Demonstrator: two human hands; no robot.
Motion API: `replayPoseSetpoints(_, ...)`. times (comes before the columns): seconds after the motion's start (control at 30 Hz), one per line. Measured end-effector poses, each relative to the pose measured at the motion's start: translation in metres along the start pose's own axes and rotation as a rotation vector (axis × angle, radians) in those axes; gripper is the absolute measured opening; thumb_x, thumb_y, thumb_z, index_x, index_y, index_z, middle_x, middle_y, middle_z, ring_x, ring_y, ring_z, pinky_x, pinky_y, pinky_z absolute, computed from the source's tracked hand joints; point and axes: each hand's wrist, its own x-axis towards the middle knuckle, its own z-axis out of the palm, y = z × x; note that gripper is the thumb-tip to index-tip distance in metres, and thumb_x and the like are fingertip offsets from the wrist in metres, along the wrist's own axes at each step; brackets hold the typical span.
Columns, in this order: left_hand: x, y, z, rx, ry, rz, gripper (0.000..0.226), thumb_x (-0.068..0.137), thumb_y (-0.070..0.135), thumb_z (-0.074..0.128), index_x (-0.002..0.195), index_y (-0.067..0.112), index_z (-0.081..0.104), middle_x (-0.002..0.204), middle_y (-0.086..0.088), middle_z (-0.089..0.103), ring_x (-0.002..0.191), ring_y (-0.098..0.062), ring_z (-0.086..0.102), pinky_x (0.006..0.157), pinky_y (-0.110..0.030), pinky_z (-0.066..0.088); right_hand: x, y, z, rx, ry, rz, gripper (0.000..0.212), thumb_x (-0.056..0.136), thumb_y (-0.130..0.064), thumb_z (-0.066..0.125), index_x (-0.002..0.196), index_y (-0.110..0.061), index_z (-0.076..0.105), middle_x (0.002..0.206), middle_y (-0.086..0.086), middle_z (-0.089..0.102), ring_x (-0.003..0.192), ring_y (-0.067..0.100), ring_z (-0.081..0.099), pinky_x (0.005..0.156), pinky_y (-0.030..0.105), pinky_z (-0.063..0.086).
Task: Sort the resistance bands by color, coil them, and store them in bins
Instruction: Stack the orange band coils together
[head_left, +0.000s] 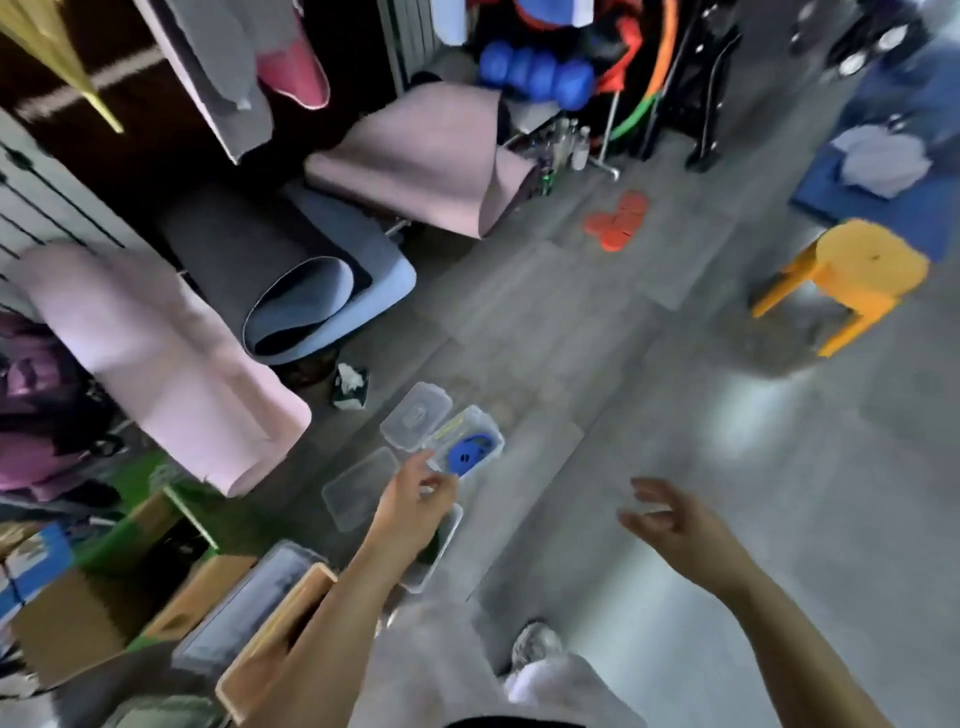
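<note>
Spread, empty: right hand (670, 525), raised above floor (649, 374). Left hand (415, 501) at clear bin (488, 418) with blue coiled band (467, 453); grip blurred, indeterminable. Clear lid (415, 415) adjoining; yellow stool (857, 270) well apart.

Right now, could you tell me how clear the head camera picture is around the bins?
Head view: smeared throughout, so the blue band in its clear bin lacks detail; head view: pale glare on the floor at right, wide-angle bending at the edges.

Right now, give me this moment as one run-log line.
left hand: open, beside clear bin | right hand: open, midair | blue band: coiled in that bin | red heap: on floor, unbinned
</note>
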Motion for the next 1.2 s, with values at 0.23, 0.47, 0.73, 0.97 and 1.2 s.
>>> replayPoseSetpoints(0.23, 0.120, 0.106, 0.043, 0.013, -0.006, -0.008, 0.048, 0.090, 0.023, 0.058, 0.135, 0.016, 0.043, 0.101, 0.004, 0.061, 0.092, -0.018, 0.062, 0.072, -0.029, 0.050, 0.131, -0.038, -0.112, 0.049, 0.109, -0.050, 0.044, 0.084, -0.034, 0.068, 0.124, -0.022, 0.055, 0.106, -0.010, 0.058, 0.076, -0.001, 0.059, 0.073, 0.019, 0.041)
replayPoseSetpoints(0.47, 0.286, 0.259, 0.095, -0.016, -0.073, 0.094, 0.047, 0.089, 0.012, 0.062, 0.133, 0.009, 0.043, 0.113, -0.012, 0.064, 0.094, -0.030, 0.063, 0.080, -0.035, 0.051, 0.236, -0.041, -0.208, 0.137, 0.181, 0.076, 0.048, 0.079, -0.029, 0.074, 0.122, -0.023, 0.056, 0.109, -0.002, 0.064, 0.087, 0.002, 0.065, 0.081, 0.029, 0.051)
replayPoseSetpoints(0.73, 0.433, 0.451, 0.146, 0.014, -0.086, 0.285, 0.048, 0.090, 0.016, 0.061, 0.134, 0.011, 0.043, 0.117, -0.011, 0.061, 0.101, -0.030, 0.063, 0.085, -0.036, 0.050, 0.353, -0.030, -0.308, 0.146, 0.241, 0.208, 0.047, 0.078, -0.031, 0.075, 0.120, -0.020, 0.058, 0.120, -0.003, 0.062, 0.086, 0.007, 0.065, 0.074, 0.026, 0.049)
replayPoseSetpoints(0.97, 0.527, 0.486, 0.232, -0.081, -0.032, 0.006, 0.044, 0.090, 0.005, 0.059, 0.132, 0.003, 0.045, 0.110, -0.019, 0.060, 0.076, -0.023, 0.058, 0.045, -0.016, 0.044, 0.556, -0.079, -0.460, -0.198, 0.155, -0.034, 0.053, 0.086, -0.035, 0.065, 0.133, -0.017, 0.048, 0.125, 0.006, 0.055, 0.105, 0.018, 0.063, 0.083, 0.025, 0.045)
replayPoseSetpoints(1.2, 0.617, 0.580, 0.274, -0.160, 0.083, -0.071, 0.041, 0.090, 0.007, 0.059, 0.129, 0.007, 0.047, 0.104, -0.020, 0.064, 0.090, -0.024, 0.059, 0.083, -0.037, 0.047, 0.711, -0.143, -0.599, -0.244, 0.082, -0.190, 0.052, 0.086, -0.038, 0.064, 0.132, -0.020, 0.049, 0.127, 0.000, 0.055, 0.104, 0.014, 0.062, 0.086, 0.026, 0.046)
